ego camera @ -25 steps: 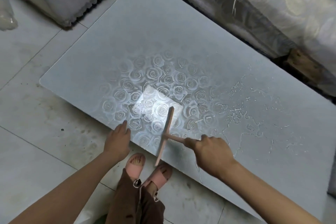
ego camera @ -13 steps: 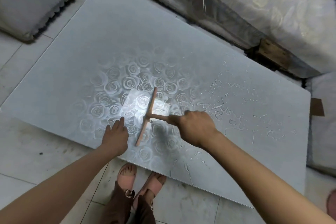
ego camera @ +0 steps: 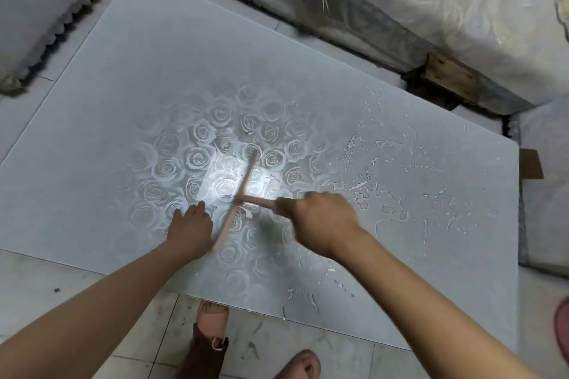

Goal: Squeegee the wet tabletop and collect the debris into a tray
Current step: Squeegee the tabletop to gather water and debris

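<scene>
A low grey tabletop with a rose pattern at its middle fills the view. Water beads and streaks lie over its right half and near edge. My right hand grips the handle of a pink squeegee, whose long blade lies on the rose pattern, slanting from upper right to lower left. My left hand rests flat on the tabletop just left of the blade, fingers straight. No tray is in view.
A plastic-covered mattress runs along the far side, with a wooden block below it. Grey cushions sit at the far left and right. My sandalled feet stand on the tiled floor by the near edge.
The squeegee and my right hand have slid away from the near edge, farther onto the tabletop. My left hand moved from the near edge onto the rose pattern. The view shifted right.
</scene>
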